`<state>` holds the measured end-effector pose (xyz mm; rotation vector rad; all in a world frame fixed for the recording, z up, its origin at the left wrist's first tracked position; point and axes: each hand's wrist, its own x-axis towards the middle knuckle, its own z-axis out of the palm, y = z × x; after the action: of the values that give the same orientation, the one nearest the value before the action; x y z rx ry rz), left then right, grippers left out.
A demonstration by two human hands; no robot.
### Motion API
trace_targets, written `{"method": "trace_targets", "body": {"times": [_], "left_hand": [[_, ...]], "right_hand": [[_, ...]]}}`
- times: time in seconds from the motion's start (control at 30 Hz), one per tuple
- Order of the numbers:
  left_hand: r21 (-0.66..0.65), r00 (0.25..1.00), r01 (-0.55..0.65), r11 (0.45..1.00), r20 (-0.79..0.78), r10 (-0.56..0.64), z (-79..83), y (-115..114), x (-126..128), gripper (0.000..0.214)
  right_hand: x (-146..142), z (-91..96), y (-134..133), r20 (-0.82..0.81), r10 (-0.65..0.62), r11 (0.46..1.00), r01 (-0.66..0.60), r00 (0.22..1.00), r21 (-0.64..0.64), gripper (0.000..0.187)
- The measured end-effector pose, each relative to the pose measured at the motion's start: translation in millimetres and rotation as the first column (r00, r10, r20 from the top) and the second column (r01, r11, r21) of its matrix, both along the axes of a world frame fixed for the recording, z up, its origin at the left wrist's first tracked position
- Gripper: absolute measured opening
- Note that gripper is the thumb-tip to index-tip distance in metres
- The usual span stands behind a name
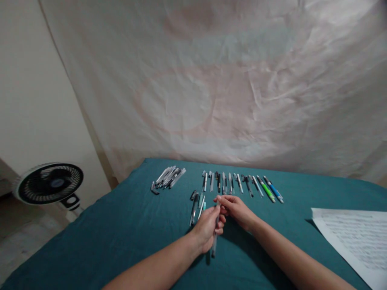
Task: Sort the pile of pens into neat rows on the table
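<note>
My left hand [208, 227] is wrapped round a slim translucent pen [214, 243], whose lower end sticks out towards me above the green cloth. At the pen's upper end, the thumb and fingers of my right hand [237, 209] are pinched together; whether they grip a cap or the barrel is too small to tell. Just left of my hands lie a dark capped pen [194, 209] and a white pen [201, 207], with a teal piece partly hidden beside my left hand.
Behind my hands is a row of several pens, ending in a green pen [266, 189] and a blue pen [273, 189]. A pile of pens [171, 177] lies back left. Written paper [356, 237] covers the right side. A fan [51, 183] stands left of the table [121, 229].
</note>
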<state>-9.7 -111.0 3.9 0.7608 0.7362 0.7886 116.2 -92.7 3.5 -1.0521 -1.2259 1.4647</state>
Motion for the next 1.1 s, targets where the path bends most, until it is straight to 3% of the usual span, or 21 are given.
{"method": "trace_targets", "body": {"times": [0.17,0.37,0.6,1.1], "left_hand": [[-0.036,0.998,-0.011,0.999,0.066,0.014,-10.6,-2,3,0.026],[-0.042,0.992,0.007,0.999,0.124,-0.001,-10.5,-3,2,0.026],[-0.088,0.996,0.071,0.994,0.065,-0.066,-4.2,-1,-2,0.027],[-0.129,0.995,0.069,0.989,-0.068,-0.078,0.7,1,-2,0.028]], "right_hand": [[1,-9.1,2,0.068,-0.018,0.999,0.015,0.998,0.047,0.039],[1,-10.1,2,0.163,-0.017,0.998,0.006,0.986,0.065,0.04],[-3,-7.8,1,0.213,-0.064,0.996,0.051,0.975,0.068,0.042],[-4,-11.3,0,0.261,-0.155,0.986,0.131,0.953,0.108,0.042]]}}
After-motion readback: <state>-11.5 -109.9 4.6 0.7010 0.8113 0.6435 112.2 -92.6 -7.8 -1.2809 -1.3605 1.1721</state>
